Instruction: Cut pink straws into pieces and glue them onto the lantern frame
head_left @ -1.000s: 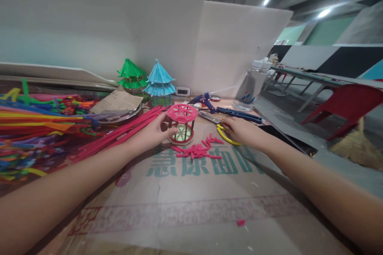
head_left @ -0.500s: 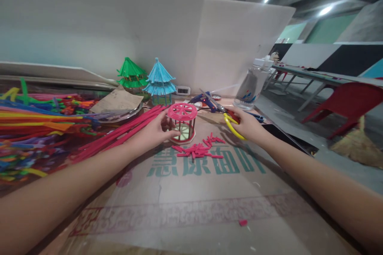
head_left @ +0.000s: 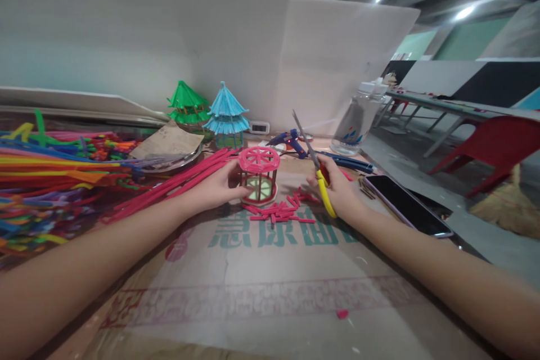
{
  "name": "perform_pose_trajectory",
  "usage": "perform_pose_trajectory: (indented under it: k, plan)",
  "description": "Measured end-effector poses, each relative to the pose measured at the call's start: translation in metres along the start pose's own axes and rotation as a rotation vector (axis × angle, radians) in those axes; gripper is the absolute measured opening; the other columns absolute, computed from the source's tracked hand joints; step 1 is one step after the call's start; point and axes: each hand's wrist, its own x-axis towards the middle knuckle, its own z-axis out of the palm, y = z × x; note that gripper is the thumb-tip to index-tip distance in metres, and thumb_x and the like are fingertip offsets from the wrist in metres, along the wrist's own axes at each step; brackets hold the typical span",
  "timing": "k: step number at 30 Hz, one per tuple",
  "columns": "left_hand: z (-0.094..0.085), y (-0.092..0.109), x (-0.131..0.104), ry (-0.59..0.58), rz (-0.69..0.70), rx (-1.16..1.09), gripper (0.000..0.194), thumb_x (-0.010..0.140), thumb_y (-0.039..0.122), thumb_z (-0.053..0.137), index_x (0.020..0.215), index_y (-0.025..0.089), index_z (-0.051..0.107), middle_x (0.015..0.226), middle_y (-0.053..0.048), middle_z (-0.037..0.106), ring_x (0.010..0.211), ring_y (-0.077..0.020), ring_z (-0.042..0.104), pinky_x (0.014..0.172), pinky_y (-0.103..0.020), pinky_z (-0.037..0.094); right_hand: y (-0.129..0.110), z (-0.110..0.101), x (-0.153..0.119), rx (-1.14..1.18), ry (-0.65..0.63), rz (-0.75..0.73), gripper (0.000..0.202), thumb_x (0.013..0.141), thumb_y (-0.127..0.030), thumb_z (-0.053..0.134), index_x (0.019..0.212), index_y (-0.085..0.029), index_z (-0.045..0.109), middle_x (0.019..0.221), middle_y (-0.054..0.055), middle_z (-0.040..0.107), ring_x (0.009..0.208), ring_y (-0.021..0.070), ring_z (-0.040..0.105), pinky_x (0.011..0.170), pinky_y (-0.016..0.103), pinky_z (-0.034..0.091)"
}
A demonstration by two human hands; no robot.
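Head view: left hand (head_left: 223, 187) held the pink-topped frame (head_left: 259, 160) at its left side, thumb at the front near the base, other fingers partly hidden behind. Frame stood upright on the surface (head_left: 236, 270), roughly mid-view, pink wheel-like top above, dark posts between, pale spoked base below. Right hand (head_left: 340, 188) was closed on the scissors (head_left: 310, 146) at the yellow handle, blades up and away, tips above the glue gun (head_left: 291, 139). Blades looked together; couldn't tell whether fingers went through the loops.

Short pink pieces (head_left: 278, 212) lay in a loose pile between the hands, just in front and right of the frame. Long pink stems (head_left: 181, 180) ran diagonally behind the left forearm. Multicolored bundles (head_left: 63, 169) filled the far left; brown paper (head_left: 169, 143) sat over a tray (head_left: 177, 166).

Behind the frame: green model (head_left: 183, 98), blue model (head_left: 225, 107) beside it, then a small white clock (head_left: 259, 127). Bottle (head_left: 352, 124) stood upright at back right, with a dark blue tool (head_left: 350, 163) in front. Phone (head_left: 409, 205) lay screen up, right of the right hand. One pink scrap (head_left: 342, 313) was near the front, well apart from the pile.
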Motion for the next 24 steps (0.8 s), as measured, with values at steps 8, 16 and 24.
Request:
perform_pose_trajectory:
  k: [8, 16, 24]
  plan:
    - [0.001, -0.005, -0.004, 0.110, -0.056, 0.164, 0.053, 0.077, 0.038, 0.080, 0.120, 0.020, 0.055, 0.122, -0.009, 0.066, 0.110, -0.0272, 0.067, 0.097, -0.045, 0.054, -0.006, -0.006, -0.001, -0.121, -0.008, -0.032, 0.055, 0.082, -0.049, 0.071, 0.124, -0.018, 0.055, 0.094, 0.005, 0.059, 0.077, 0.0215, 0.056, 0.068, 0.035, 0.048]
    - [0.006, 0.003, -0.007, 0.146, -0.054, 0.222, 0.039, 0.083, 0.039, 0.074, 0.113, 0.021, 0.056, 0.109, -0.005, 0.067, 0.101, -0.0245, 0.069, 0.086, -0.040, 0.058, -0.024, -0.009, -0.006, -0.260, -0.081, -0.134, 0.049, 0.084, -0.049, 0.074, 0.120, -0.019, 0.060, 0.103, 0.009, 0.062, 0.089, 0.0265, 0.061, 0.077, 0.039, 0.050]
    - [0.006, 0.005, -0.011, 0.170, -0.037, 0.284, 0.045, 0.083, 0.044, 0.074, 0.118, 0.021, 0.057, 0.117, -0.009, 0.069, 0.105, -0.0287, 0.070, 0.089, -0.045, 0.059, -0.028, -0.011, -0.006, -0.332, -0.088, -0.158, 0.047, 0.085, -0.051, 0.072, 0.118, -0.018, 0.063, 0.101, 0.010, 0.063, 0.089, 0.0266, 0.063, 0.077, 0.039, 0.051]
